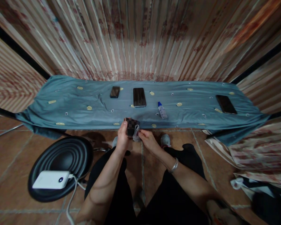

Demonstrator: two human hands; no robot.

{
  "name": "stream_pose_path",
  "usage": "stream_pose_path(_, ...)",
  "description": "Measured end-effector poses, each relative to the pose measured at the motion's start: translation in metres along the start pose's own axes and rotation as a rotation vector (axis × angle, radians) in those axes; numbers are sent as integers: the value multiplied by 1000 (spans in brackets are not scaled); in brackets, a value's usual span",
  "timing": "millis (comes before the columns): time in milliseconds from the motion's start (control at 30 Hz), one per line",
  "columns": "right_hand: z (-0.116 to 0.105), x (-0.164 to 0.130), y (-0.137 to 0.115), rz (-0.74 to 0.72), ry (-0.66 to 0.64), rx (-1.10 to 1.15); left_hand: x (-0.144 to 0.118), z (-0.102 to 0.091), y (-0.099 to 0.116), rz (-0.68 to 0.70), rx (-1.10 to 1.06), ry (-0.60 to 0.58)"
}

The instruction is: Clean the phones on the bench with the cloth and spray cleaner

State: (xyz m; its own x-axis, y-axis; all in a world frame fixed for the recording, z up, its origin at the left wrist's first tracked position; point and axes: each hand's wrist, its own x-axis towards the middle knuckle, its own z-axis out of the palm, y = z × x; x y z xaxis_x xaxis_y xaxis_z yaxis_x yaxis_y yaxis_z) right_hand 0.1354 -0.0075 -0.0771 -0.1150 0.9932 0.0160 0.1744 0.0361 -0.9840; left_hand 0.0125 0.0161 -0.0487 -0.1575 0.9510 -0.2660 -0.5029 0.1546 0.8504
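Observation:
My left hand is closed around a flat, dark item with a brown checkered cover, at the front edge of the cloth-covered surface; whether it is a phone or a wallet I cannot tell. Pinched in my right hand is a small grey cloth, which lies against the item's lower right part. Beyond my hands rests a dark phone. A small clear bottle with a blue cap lies on its side to the right of that phone.
Blue patterned fabric covers the long surface. Another dark phone lies at its right, and a small dark item, partly pixelated, left of centre. A white power bank with a cable sits on a round black stool. Curtains hang behind.

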Motion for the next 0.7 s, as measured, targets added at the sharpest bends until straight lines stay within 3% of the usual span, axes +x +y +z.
stream_pose_path(200,-5,-11,-16,-122,-57,-318,2,8,21,-187,-237,79)
stream_pose_path(367,-7,-14,-23,-415,40,-607,4,3,27,-238,-314,101)
stream_pose_path(567,-4,-14,-19,-630,11,-780,8,-1,29,-321,-327,94)
stream_pose_path(700,-2,-14,-21,-685,4,-830,9,-1,24,-373,-327,102)
